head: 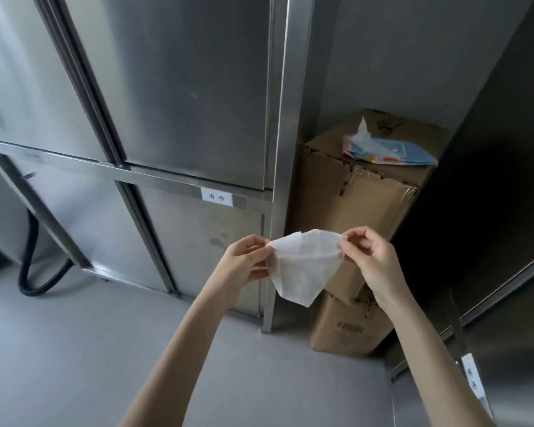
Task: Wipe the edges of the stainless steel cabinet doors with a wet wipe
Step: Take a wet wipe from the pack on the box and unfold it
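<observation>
A white wet wipe hangs spread between both hands in front of the cabinet's lower right corner. My left hand pinches its left top corner. My right hand pinches its right top corner. The stainless steel cabinet fills the upper left, with two upper doors and two lower doors. A horizontal rail between them carries a small white label. The cabinet's right upright edge runs down to a foot on the floor.
A tall cardboard box stands right of the cabinet, with a blue wet-wipe pack on top, one wipe poking out. A second steel unit closes in on the right. A black hose loops at lower left on the grey floor.
</observation>
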